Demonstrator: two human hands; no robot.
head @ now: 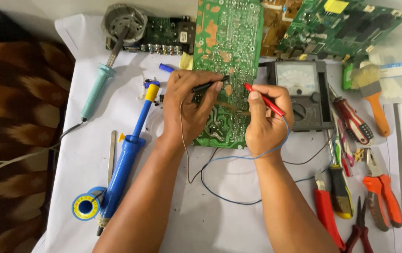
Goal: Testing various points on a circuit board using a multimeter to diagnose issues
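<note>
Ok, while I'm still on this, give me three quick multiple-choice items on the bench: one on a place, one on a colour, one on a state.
1. Where does the analog meter lie relative to the green circuit board?
A. right of it
B. left of it
C. on top of it

2. What colour is the probe in the right hand?
A. black
B. red
C. yellow

3. How is the black probe in the left hand?
A. lying loose on the cloth
B. held with its tip at the board
C. plugged into the soldering iron

Answers: 1 A, the meter sits at the board's right edge. 2 B, the red probe shows between the fingers. 3 B, the left fingers pinch it, tip on the board.
</note>
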